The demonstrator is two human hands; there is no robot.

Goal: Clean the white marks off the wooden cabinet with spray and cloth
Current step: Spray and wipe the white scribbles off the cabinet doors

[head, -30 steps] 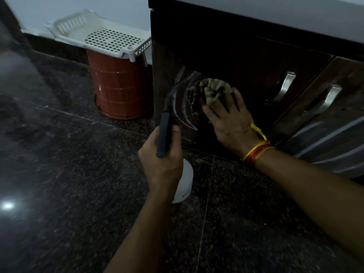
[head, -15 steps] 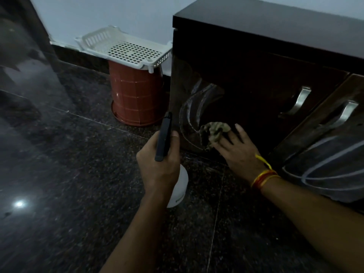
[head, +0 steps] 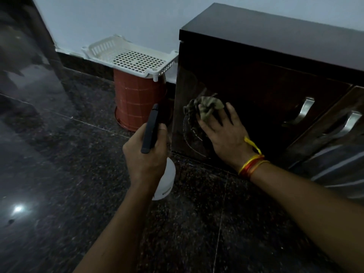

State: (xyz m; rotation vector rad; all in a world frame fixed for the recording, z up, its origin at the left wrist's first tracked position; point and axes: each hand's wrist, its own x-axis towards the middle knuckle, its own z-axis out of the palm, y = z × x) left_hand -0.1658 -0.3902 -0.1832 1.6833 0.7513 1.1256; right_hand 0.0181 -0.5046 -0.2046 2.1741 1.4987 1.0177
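A dark wooden cabinet stands against the wall. Curved white marks run down its left door, and more white marks cross the right door. My right hand presses a crumpled olive cloth flat against the left door, fingers spread over it. My left hand grips a spray bottle just left of the cabinet; its black head sticks up and its white body shows below my fist.
A red plastic bin with a white perforated tray on top stands left of the cabinet by the wall. Two metal handles sit on the doors. The floor is dark polished granite.
My right hand with the cloth went down the left door, then back up it. The white marks on the upper left door have thinned. My view tilted up, showing the cabinet top.
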